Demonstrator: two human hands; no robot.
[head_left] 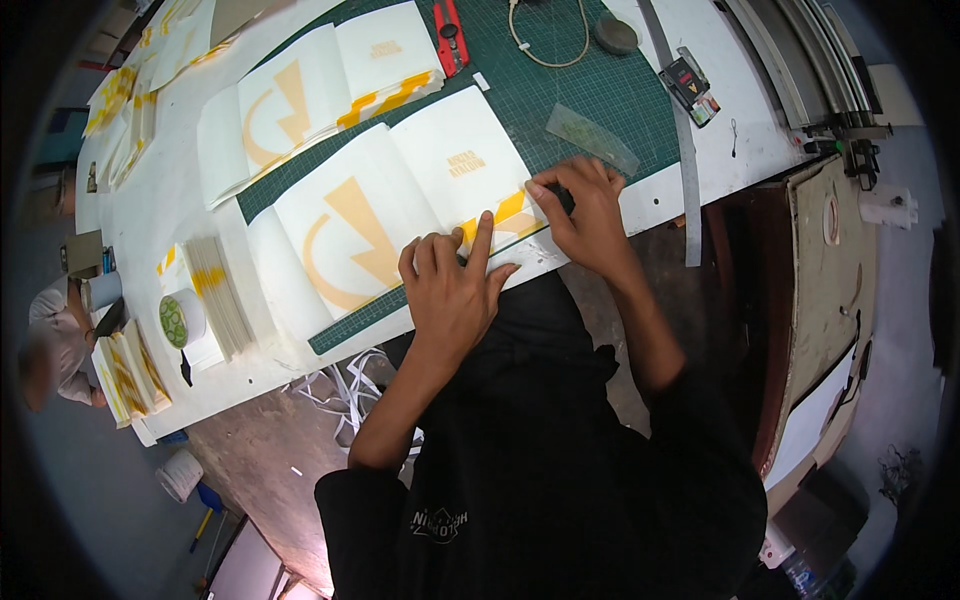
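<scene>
A white folded paper sheet [410, 190] with pale orange print and a yellow-striped strip [497, 216] along its near edge lies on the green cutting mat [510, 110]. My left hand [450, 285] rests on that near edge with its fingers spread, the index finger on the strip. At the sheet's right edge, my right hand [585, 215] is bent inward, its thumb on the corner beside the strip. The curled fingers of that hand partly hide its grip. A second printed sheet [315, 90] of the same kind lies just beyond.
On the mat are a red cutter [451, 38] and a clear ruler [592, 139]. A long metal ruler [688, 170] overhangs the table edge at right. Paper stacks [222, 300] and a round green-topped container [182, 319] stand at left. Another person [62, 335] is at far left.
</scene>
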